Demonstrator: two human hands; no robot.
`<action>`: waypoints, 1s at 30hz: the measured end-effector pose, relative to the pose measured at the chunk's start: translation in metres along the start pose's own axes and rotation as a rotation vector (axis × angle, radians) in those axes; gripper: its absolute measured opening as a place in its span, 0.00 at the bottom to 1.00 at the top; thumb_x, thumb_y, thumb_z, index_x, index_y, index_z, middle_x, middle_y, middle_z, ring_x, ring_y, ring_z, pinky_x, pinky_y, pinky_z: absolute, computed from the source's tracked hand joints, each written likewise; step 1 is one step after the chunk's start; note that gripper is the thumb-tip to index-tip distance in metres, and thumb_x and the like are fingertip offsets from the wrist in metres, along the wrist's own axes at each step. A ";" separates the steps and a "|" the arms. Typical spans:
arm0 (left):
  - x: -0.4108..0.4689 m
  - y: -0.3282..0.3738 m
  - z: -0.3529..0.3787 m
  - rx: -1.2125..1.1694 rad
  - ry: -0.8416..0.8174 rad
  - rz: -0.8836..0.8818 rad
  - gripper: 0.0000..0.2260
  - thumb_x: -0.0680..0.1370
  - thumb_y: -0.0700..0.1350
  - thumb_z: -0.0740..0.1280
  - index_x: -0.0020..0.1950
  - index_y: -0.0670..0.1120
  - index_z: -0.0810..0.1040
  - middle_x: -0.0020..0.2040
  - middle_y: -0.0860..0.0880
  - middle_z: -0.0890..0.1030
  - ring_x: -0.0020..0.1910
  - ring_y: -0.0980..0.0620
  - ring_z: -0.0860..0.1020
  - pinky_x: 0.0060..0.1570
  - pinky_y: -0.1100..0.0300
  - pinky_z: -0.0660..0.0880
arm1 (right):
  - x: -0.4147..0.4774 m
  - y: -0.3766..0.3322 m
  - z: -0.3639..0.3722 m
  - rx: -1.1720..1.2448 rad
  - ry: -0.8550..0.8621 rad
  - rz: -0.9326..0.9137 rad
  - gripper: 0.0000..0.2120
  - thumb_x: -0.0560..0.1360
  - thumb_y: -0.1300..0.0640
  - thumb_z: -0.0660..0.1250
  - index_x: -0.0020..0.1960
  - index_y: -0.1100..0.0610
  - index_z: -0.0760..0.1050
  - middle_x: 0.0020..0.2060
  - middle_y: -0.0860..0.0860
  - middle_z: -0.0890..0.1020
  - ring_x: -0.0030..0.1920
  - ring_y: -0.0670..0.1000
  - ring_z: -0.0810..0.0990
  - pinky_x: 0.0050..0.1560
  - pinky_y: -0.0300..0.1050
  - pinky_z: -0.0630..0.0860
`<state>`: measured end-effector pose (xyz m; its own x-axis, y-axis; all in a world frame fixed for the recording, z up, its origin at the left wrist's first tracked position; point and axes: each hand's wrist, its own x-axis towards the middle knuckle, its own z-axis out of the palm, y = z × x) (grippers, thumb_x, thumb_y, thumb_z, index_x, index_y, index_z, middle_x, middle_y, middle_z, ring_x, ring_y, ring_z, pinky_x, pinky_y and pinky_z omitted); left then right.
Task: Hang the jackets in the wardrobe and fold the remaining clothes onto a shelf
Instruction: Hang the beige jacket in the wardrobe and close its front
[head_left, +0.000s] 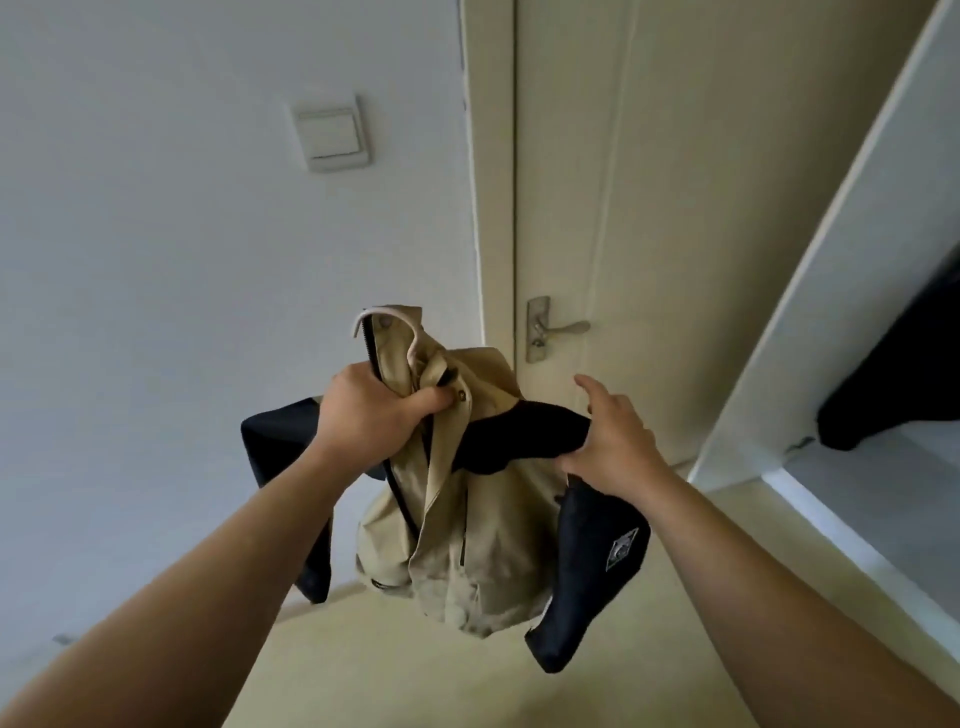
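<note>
A beige jacket with dark navy sleeves (467, 540) hangs in the air in front of me. A pale hanger hook (382, 317) sticks up above its collar. My left hand (371, 410) is shut on the bunched collar and zipper edge just under the hook. My right hand (610, 441) holds the jacket's dark right shoulder, thumb underneath and fingers spread on top. One navy sleeve with a diamond patch (597, 577) dangles at the right, the other behind my left forearm.
A cream door (649, 182) with a metal lever handle (558, 329) stands closed straight ahead. A white wall with a light switch (332, 135) fills the left. At the right a white wardrobe frame (810, 291) opens onto a dark garment (898, 374) inside.
</note>
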<state>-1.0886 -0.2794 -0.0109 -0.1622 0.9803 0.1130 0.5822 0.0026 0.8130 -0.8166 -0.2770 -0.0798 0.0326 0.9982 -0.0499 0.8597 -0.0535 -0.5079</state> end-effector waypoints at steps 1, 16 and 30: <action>0.007 0.007 0.010 -0.011 -0.013 0.025 0.24 0.56 0.68 0.74 0.38 0.49 0.83 0.33 0.53 0.85 0.34 0.53 0.84 0.41 0.46 0.84 | -0.003 0.013 -0.004 0.071 -0.003 0.078 0.53 0.65 0.48 0.80 0.79 0.41 0.49 0.67 0.54 0.68 0.65 0.59 0.73 0.64 0.58 0.73; 0.059 0.072 0.110 -0.035 -0.387 0.353 0.21 0.58 0.69 0.69 0.36 0.53 0.82 0.31 0.58 0.82 0.34 0.61 0.80 0.34 0.62 0.74 | -0.078 0.097 -0.100 -0.399 0.389 0.628 0.09 0.78 0.60 0.62 0.53 0.51 0.78 0.47 0.52 0.81 0.46 0.54 0.79 0.48 0.47 0.75; 0.007 0.139 0.241 -0.177 -0.817 0.631 0.21 0.71 0.58 0.76 0.31 0.44 0.77 0.29 0.50 0.81 0.29 0.56 0.79 0.36 0.53 0.80 | -0.137 0.073 -0.085 0.033 0.304 0.323 0.15 0.80 0.36 0.60 0.62 0.41 0.72 0.51 0.39 0.80 0.50 0.39 0.79 0.51 0.33 0.73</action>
<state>-0.8168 -0.2240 -0.0353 0.7565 0.6290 0.1792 0.2384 -0.5203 0.8201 -0.7149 -0.4150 -0.0366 0.4494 0.8924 0.0422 0.7646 -0.3597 -0.5349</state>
